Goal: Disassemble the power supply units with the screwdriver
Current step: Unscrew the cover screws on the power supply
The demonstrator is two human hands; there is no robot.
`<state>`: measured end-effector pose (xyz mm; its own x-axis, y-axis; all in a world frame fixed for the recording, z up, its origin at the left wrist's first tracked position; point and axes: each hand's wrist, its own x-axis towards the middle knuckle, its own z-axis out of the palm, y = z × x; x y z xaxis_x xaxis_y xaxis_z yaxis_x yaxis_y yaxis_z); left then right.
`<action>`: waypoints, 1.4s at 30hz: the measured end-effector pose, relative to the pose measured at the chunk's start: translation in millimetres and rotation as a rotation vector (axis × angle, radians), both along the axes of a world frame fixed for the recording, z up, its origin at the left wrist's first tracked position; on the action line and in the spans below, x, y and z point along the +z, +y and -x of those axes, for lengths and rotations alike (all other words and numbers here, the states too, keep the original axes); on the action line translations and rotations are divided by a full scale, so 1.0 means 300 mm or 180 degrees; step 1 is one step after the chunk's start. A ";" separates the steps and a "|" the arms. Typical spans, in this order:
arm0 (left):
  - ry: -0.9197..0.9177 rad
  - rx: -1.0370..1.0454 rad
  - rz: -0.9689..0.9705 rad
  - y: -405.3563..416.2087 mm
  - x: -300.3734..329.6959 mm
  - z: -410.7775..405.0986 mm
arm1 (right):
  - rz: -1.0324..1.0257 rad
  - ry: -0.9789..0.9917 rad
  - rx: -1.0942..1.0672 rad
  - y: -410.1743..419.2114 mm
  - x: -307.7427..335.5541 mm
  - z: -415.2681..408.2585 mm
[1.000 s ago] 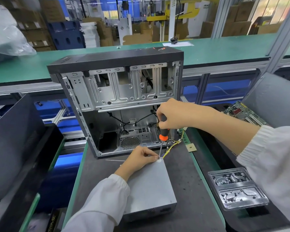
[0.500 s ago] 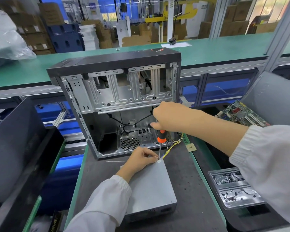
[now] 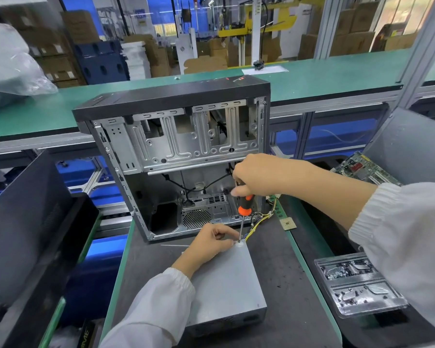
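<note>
The flat grey metal power supply unit point(image 3: 226, 285) is lying on the dark desk point(image 3: 281, 259), before the open metal computer case point(image 3: 178, 156); the right hand point(image 3: 256, 175) is gripping the orange-and-black screwdriver point(image 3: 244, 209), tip at the unit's far corner; the left hand point(image 3: 212, 241) is resting there, fingers curled beside the shaft, whether pinching anything being unclear.

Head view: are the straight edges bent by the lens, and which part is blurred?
Head view: the green bench edge curves toward the frame sides, a wide-angle effect; the plastic bag at far left looks smeared; the screwdriver and power supply at center are sharp; light is even, without hard shadows.
</note>
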<state>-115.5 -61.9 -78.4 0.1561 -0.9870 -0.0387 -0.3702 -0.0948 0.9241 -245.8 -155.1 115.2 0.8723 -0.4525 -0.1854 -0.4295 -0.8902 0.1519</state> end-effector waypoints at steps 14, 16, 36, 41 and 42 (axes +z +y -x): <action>0.0344 0.0244 0.0513 -0.010 0.014 0.059 | -0.0293 -0.0352 -0.0351 -0.010 0.024 -0.011; 0.0373 0.0264 0.0469 -0.009 0.018 0.058 | 0.0083 -0.0351 -0.0419 -0.006 0.011 -0.022; 0.1098 0.0256 0.0496 -0.052 0.145 0.060 | -0.0703 0.0400 0.0070 -0.021 0.067 -0.042; 0.1058 0.0206 0.0422 -0.062 0.148 0.067 | -0.0771 0.0345 -0.0320 -0.017 0.094 -0.031; 0.1069 0.0190 0.0428 -0.061 0.148 0.067 | -0.0628 0.0303 -0.0506 -0.009 0.084 -0.030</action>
<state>-135.7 -80.3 -34.0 0.2140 -0.9763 0.0319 -0.0415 0.0235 0.9989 -236.7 -157.7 140.5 0.7676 -0.5294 -0.3613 -0.5584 -0.8291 0.0286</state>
